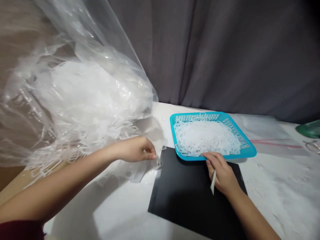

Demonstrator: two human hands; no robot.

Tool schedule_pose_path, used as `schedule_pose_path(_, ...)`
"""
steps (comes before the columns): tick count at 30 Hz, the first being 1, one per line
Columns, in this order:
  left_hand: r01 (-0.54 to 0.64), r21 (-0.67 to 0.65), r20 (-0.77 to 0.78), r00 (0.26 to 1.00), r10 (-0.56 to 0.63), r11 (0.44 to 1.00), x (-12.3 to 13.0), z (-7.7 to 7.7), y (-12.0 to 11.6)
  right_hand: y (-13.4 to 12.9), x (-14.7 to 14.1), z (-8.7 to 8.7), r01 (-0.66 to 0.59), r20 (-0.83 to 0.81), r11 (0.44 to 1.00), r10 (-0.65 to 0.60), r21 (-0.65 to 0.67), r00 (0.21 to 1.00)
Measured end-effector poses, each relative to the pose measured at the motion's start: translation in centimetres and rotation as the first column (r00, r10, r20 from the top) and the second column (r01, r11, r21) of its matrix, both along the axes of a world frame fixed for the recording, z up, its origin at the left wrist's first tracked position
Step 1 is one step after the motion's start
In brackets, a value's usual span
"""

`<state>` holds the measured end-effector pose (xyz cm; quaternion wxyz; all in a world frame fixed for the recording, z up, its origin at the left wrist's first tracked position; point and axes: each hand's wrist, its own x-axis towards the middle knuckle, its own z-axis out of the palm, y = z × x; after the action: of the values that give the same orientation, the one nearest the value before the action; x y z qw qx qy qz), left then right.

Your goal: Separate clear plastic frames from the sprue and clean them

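Observation:
My left hand (pixel 140 150) is closed in a pinch above the white table, left of a black sheet (pixel 190 193). Whatever its fingertips hold, if anything, is too small to make out. Several small clear bits lie just under it. My right hand (pixel 221 171) grips a thin white stick-like tool (pixel 213 182) with a flat, wider end pointing down. Its fingertips are at the near rim of a blue plastic basket (pixel 250 154). Inside the basket is a heap of small translucent white plastic frames (pixel 207 136). The basket partly overlaps the far edge of the black sheet.
A large clear plastic bag (pixel 120 70) full of similar white pieces (pixel 82 90) spills over at the left. Flat clear bags (pixel 270 130) with a red strip lie right of the basket, near a green object (pixel 310 129). A dark curtain (pixel 225 56) hangs behind.

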<state>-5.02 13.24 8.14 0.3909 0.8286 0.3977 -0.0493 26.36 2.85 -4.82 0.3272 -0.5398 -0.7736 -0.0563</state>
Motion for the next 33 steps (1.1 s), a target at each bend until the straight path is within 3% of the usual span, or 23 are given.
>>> schedule_pose_path(2,-0.04,0.206,-0.118,0.991,0.065,0.978,-0.6,-0.3,-0.7,0.0,0.0,0.0,0.003,0.004,1.0,-0.003,0.017,1.0)
schedule_pose_path(4,-0.092,0.36,-0.073,0.989,0.126,0.928,-0.3,-0.1,-0.9,0.0,0.0,-0.1,0.009,0.003,1.0,-0.009,0.022,1.0)
schedule_pose_path(7,-0.094,0.37,0.176,0.984,0.03,0.924,1.8,1.4,-0.6,0.0,-0.1,-0.2,0.006,-0.034,1.0,-0.005,0.012,0.999)
schedule_pose_path(10,-0.129,0.383,0.403,0.914,-0.04,0.915,5.6,3.1,-0.1,0.1,-0.3,-0.3,-0.006,-0.083,1.0,0.006,0.003,0.996)
schedule_pose_path(12,-0.098,0.502,0.445,0.881,-0.159,0.859,8.4,3.7,0.2,0.1,-0.4,-0.4,-0.012,-0.089,1.0,0.013,0.003,0.996)
schedule_pose_path(14,0.019,0.66,0.326,0.893,-0.309,0.751,10.5,3.7,0.7,0.1,-0.3,-0.5,-0.019,-0.079,1.0,0.019,0.0,0.997)
schedule_pose_path(15,0.066,0.708,0.232,0.918,-0.32,0.704,11.1,3.4,1.1,0.1,-0.3,-0.5,-0.023,-0.075,1.0,0.023,-0.005,0.997)
schedule_pose_path(17,0.092,0.742,0.043,0.982,-0.184,0.664,11.4,2.6,2.1,0.1,-0.2,-0.5,-0.027,-0.072,0.999,0.026,-0.017,0.997)
schedule_pose_path(19,0.041,0.698,-0.118,0.991,0.058,0.715,10.3,1.4,3.7,0.1,-0.2,-0.5,-0.027,-0.076,0.999,0.025,-0.028,0.997)
schedule_pose_path(21,-0.003,0.659,-0.196,0.965,0.176,0.752,8.7,0.0,5.7,0.2,-0.3,-0.6,-0.026,-0.083,0.999,0.023,-0.031,0.996)
schedule_pose_path(26,-0.033,0.588,-0.273,0.932,0.236,0.809,5.9,-4.3,9.6,0.7,-0.7,-0.7,-0.035,-0.083,0.999,0.033,-0.023,0.996)
schedule_pose_path(30,-0.08,0.606,-0.18,0.955,0.235,0.791,6.2,-7.1,10.4,1.0,-0.9,-0.8,-0.028,-0.076,0.999,0.026,-0.015,0.997)
schedule_pose_path(33,-0.15,0.605,-0.092,0.962,0.256,0.782,6.3,-8.3,10.4,1.0,-0.9,-0.9,-0.024,-0.08,1.0,0.023,-0.012,0.997)
